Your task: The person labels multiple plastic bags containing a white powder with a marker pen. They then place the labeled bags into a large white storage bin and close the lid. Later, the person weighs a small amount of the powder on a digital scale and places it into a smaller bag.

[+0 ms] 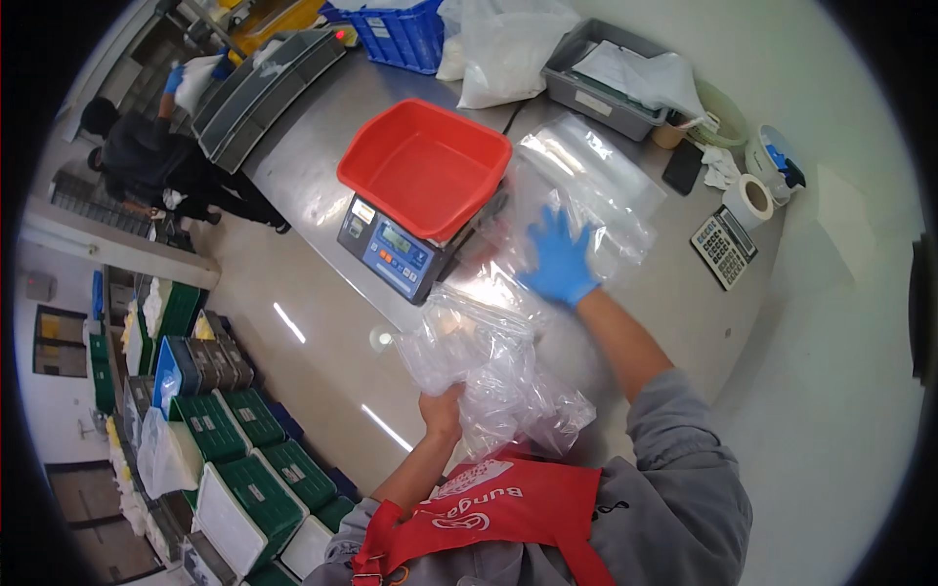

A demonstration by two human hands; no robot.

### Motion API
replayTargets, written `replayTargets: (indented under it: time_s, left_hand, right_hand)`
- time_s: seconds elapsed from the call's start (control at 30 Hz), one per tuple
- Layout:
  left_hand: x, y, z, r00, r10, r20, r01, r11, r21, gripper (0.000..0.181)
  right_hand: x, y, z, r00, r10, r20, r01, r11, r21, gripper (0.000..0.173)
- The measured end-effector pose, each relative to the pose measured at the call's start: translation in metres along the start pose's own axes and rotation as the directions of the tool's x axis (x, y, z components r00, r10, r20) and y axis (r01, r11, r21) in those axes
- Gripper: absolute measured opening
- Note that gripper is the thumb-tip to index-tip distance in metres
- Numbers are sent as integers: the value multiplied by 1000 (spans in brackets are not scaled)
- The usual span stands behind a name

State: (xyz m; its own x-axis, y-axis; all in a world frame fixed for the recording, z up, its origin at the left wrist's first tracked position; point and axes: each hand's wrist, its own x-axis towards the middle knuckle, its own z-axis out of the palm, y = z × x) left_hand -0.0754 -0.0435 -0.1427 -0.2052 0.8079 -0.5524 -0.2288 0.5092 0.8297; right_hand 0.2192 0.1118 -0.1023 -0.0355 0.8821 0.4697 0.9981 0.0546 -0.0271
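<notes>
My left hand (pixel 441 412), bare, grips a crumpled bunch of clear plastic bags (pixel 487 359) close to my red apron (pixel 513 498). In a blue glove, my right hand (pixel 559 256) lies with fingers spread on flat clear plastic bags (pixel 590 183) on the steel table (pixel 308 168). It appears to press on them rather than grasp them. Left of that hand stands a digital weighing scale (pixel 396 253). A red plastic basin (pixel 425 165) rests on the scale with nothing visible inside.
A calculator (pixel 723 247), label roll (pixel 749 199) and black phone (pixel 683 167) lie at right. Behind stand a grey crate (pixel 604 110), a filled white bag (pixel 506 58) and a blue crate (pixel 403 36). Another person (pixel 161 150) works beyond grey bins (pixel 267 99). Green crates (pixel 256 491) stand lower left.
</notes>
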Motion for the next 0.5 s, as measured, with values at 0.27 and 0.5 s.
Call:
replayTargets:
  time_s: [0.27,0.5]
  left_hand:
    - [-1,3,1,999,41,8,-42,999,18,52]
    - [-25,32,27,968,-147,202,225,867,-445,57]
  right_hand:
    - [-10,9,18,892,214,398,-384,824,416,46]
    - [-109,-124,-39,920,-165,356,-161,668,727,28]
